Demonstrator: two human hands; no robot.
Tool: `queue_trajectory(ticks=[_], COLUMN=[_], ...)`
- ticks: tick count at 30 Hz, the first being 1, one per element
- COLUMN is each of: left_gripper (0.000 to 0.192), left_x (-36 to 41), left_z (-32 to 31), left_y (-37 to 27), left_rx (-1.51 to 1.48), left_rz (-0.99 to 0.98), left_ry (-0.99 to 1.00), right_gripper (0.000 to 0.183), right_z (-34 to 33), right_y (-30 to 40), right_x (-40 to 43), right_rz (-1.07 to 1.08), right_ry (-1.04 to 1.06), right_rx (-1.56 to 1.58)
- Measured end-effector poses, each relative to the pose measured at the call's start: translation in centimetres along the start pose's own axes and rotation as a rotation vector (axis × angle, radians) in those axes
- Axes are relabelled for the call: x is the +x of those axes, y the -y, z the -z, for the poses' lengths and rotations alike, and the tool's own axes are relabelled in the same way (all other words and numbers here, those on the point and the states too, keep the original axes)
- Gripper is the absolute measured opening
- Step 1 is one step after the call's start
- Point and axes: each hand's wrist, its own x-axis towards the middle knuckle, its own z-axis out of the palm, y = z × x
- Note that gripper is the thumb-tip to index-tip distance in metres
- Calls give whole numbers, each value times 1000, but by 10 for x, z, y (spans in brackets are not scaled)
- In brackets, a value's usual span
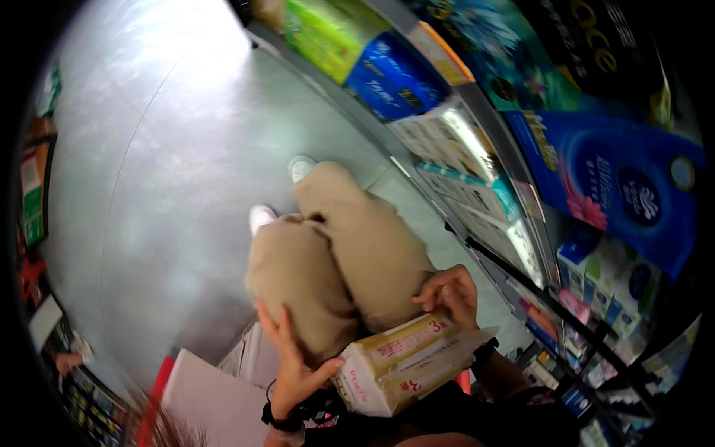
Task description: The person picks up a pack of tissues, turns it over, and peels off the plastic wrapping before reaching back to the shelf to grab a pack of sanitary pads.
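A wrapped gold-and-white tissue pack (410,357) with red writing lies across my lap, its wrapping jutting out at the right end. At its left end my left hand (290,352) has the thumb on the pack's corner. The other fingers are spread and rest against my left thigh in beige trousers (301,274). My right hand (451,293) is above the pack's right end, beside my right thigh. Its fingers are loosely bent, and I see nothing between them. Dark bands circle both wrists.
Shelving (391,159) runs along my right, stacked with a blue tissue package (609,179), a green package (329,33) and others. A black bar (558,313) crosses there. Pale boards with a red edge (215,385) stand at lower left. Another person's hand (68,362) seems visible at far left.
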Motion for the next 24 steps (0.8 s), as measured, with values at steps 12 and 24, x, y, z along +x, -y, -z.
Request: queue_trajectory(ticks=[12, 24], left_gripper=[121, 100], left_x=[-67, -73], left_z=[18, 45], left_y=[70, 75], left_rx=[-75, -177], left_rz=[243, 207], left_ry=[-27, 138], right_gripper=[48, 52], right_z=[4, -14], right_y=[-54, -72], right_x=[20, 27], right_rz=[166, 230], right_ry=[297, 285], right_rx=[-567, -618])
